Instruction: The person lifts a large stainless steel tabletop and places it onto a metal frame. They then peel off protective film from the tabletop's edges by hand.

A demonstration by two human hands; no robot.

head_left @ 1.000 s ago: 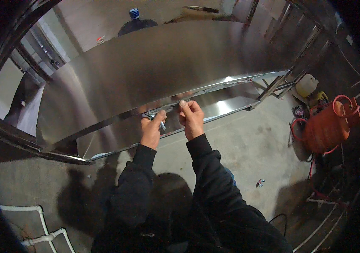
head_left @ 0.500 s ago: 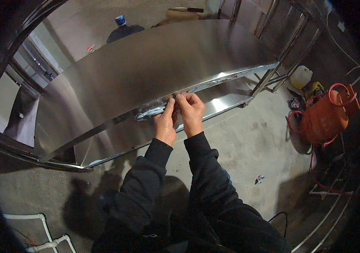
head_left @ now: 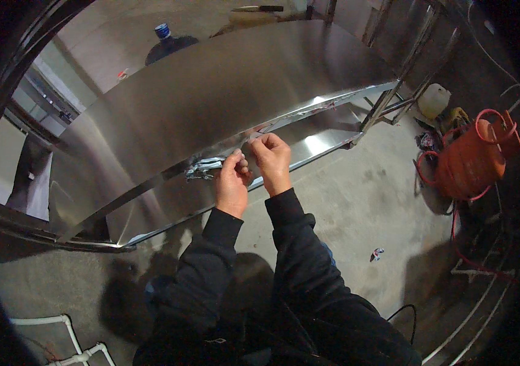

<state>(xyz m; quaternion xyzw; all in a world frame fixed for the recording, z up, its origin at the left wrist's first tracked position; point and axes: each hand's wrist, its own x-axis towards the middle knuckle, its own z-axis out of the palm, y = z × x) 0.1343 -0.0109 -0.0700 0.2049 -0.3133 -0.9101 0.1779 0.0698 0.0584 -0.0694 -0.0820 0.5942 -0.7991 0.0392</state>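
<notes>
A stainless steel table (head_left: 211,97) stretches across in front of me, with a lower shelf (head_left: 320,141) under it. My left hand (head_left: 232,188) is at its near edge, fingers curled closed on crumpled, shiny plastic film (head_left: 204,166) that bunches out to the left. Just right of it, my right hand (head_left: 273,161) pinches at the same edge, thumb against forefinger. What lies between those fingertips is too small to make out for certain. Wrinkled film also runs along the table edge to the right of my hands.
An orange gas cylinder (head_left: 470,161) with a red hose lies tilted on the floor at right, near a whitish jug (head_left: 434,101). White pipes (head_left: 70,335) are at lower left. Behind the table stand a blue-capped water bottle (head_left: 168,46) and a knife (head_left: 257,8). A small scrap (head_left: 376,254) lies on the floor.
My hands have drawn slightly apart at the fingertips. The left hand and its bunched film have shifted a little left and down. The whole view has also moved slightly.
</notes>
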